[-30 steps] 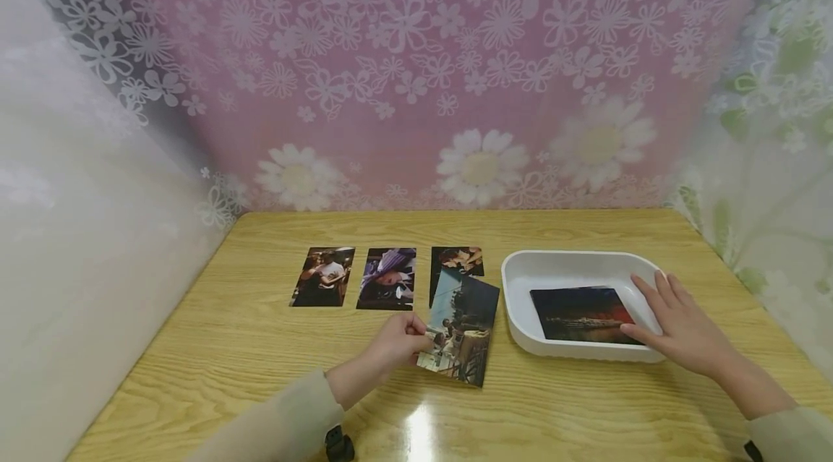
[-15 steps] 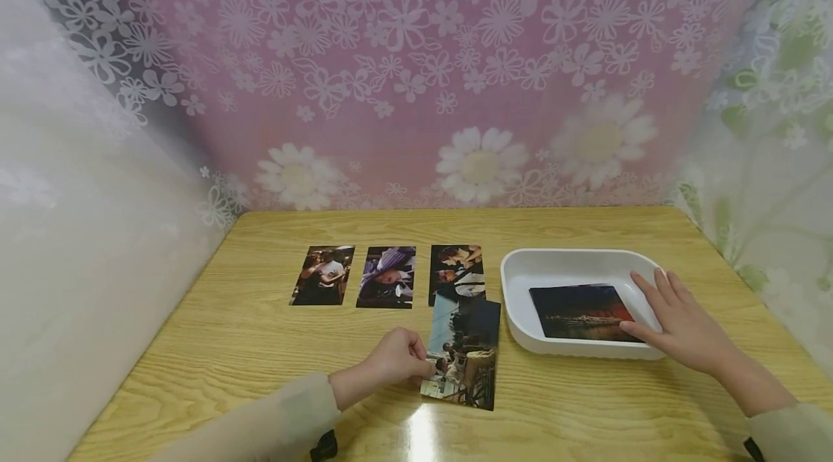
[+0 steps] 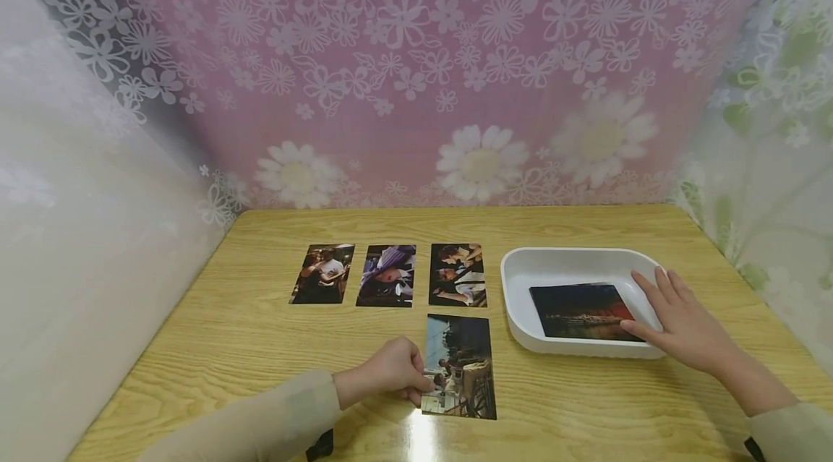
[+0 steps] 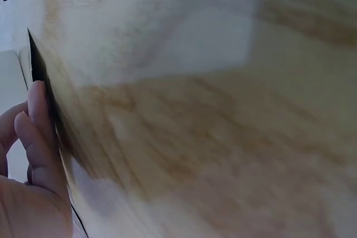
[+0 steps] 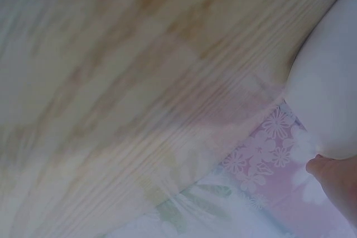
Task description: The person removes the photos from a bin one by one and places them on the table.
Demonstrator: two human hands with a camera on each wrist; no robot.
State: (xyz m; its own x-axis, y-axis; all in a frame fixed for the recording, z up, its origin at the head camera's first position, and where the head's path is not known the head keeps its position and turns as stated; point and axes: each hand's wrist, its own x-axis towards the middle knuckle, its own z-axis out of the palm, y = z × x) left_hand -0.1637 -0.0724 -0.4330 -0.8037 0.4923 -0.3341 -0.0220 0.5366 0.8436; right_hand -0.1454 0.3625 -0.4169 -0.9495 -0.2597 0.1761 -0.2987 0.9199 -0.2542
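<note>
My left hand point(image 3: 393, 371) pinches the left edge of a photo card point(image 3: 459, 368) low over the table, below the right end of a row of photos. The card has a dark right side and a pale left strip, with figures in it. In the left wrist view, the fingers point(image 4: 39, 115) are at the card's dark edge. My right hand point(image 3: 686, 328) lies over the right rim of a white tray point(image 3: 520, 335), fingers spread and fairly straight. Inside the tray lies a dark photo point(image 3: 582, 311) with a red patch, the thumb right at its corner.
Three photos lie in a row on the wooden table point(image 3: 247, 346): a couple photo point(image 3: 323, 274), a purple-hat photo point(image 3: 387, 275) and a photo of two people point(image 3: 458, 275). Flowered cloth point(image 3: 390, 86) stands behind the table and along its sides.
My left hand has drawn the photo card toward the front edge and straightened it, uncovering the third photo in the row. My right hand stays on the tray.
</note>
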